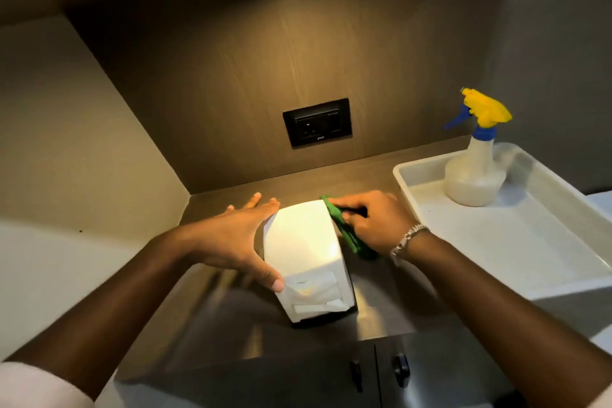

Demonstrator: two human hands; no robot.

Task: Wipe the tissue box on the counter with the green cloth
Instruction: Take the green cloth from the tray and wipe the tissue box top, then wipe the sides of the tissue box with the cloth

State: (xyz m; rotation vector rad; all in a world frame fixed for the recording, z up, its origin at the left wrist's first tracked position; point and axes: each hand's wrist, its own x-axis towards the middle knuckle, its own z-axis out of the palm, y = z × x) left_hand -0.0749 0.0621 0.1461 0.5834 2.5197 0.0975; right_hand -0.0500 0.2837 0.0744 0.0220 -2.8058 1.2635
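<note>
A white tissue box (303, 242) stands on the dark counter (381, 305) under a spot lamp, with tissues showing at its near face. My left hand (238, 235) lies flat against the box's left side, thumb on the near corner. My right hand (377, 220) presses a folded green cloth (344, 228) against the box's right side. Only a strip of the cloth shows between hand and box.
A white tray (516, 238) sits on the counter at the right, holding a spray bottle (473, 172) with a yellow and blue trigger. A black wall socket (317, 122) is on the back panel. Cabinet doors with dark knobs (400, 369) lie below the counter edge.
</note>
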